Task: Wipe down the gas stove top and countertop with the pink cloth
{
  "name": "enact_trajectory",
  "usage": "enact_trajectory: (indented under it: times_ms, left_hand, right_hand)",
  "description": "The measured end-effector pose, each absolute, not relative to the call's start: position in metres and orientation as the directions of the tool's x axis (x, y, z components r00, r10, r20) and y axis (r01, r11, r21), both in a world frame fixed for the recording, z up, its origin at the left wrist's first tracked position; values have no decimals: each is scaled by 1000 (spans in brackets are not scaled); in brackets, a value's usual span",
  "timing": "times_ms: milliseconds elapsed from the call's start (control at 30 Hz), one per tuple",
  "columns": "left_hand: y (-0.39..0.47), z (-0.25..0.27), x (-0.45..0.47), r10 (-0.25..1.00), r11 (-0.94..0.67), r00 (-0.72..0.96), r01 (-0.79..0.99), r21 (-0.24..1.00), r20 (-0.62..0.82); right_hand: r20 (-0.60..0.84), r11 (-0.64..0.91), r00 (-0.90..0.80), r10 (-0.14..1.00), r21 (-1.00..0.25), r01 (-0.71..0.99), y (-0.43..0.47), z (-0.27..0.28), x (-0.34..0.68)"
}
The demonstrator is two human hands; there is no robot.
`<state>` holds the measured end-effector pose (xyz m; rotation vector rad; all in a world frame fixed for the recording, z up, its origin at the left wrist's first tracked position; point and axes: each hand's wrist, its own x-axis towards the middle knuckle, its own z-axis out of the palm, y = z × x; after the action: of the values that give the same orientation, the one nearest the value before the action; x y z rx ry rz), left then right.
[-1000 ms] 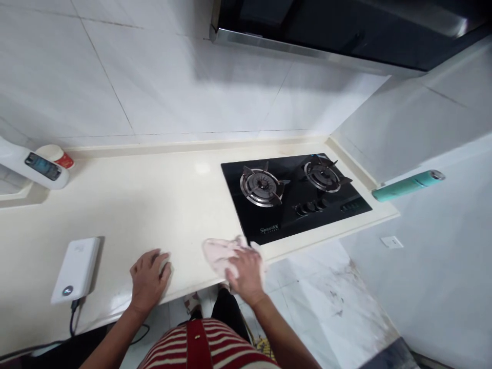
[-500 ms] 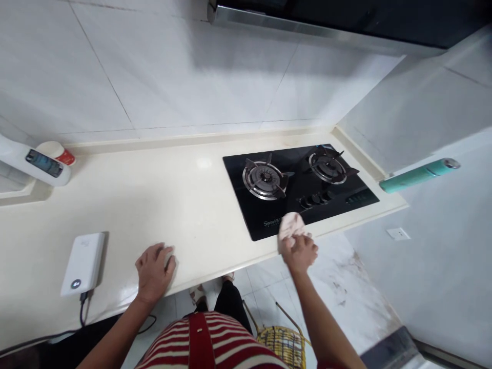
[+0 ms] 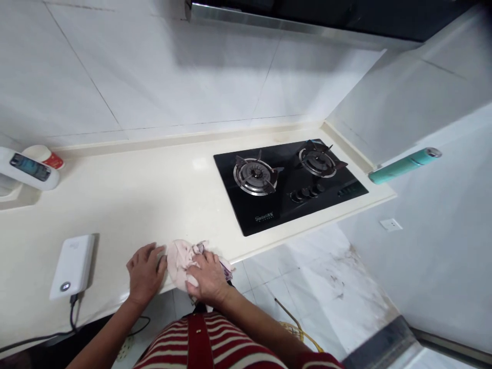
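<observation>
A crumpled pale pink cloth (image 3: 179,261) lies against the front edge of the cream countertop (image 3: 154,205). My right hand (image 3: 209,279) presses down on it, fingers curled into its folds, and a patterned corner sticks out to the right. Just left of the cloth, my left hand (image 3: 145,271) rests on the counter with fingers bent and apart, holding nothing. Left of that hand lies a white power bank (image 3: 73,266) with a black cable plugged into its near end.
A black two-burner gas stove (image 3: 284,184) is set into the counter on the right, under a range hood (image 3: 307,25). A green cylinder (image 3: 405,166) stands out near the right wall. At the far left are a white device with a screen (image 3: 28,166) and a red-and-white paper cup (image 3: 44,155).
My right hand has swept the cloth left along the counter's front edge, from the stove's near edge to beside my left hand. The left hand stays on the counter. The view has shifted slightly.
</observation>
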<state>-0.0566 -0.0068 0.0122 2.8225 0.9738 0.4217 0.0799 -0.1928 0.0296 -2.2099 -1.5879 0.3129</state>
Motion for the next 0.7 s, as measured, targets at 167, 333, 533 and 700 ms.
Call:
enact_trajectory:
  times_ms: [167,333,533,700]
  left_hand:
    - [-8,11,-58,614,-789,757,582,197,224]
    - [-9,14,-56,617,-786,755,578,219,222]
    - [-9,15,-57,616,-787,748,568,242,247]
    - [-10,13,-57,610,-791,746,556,254,267]
  right_hand:
    - [155,-457,639,754,-576,678,-228,22,133]
    - [227,-532,822,522,-667,522,-274,32,220]
    - [119,-859,974,191,-460,224,-298,44,314]
    - [79,-945,993,87,-309,107,-266,27,328]
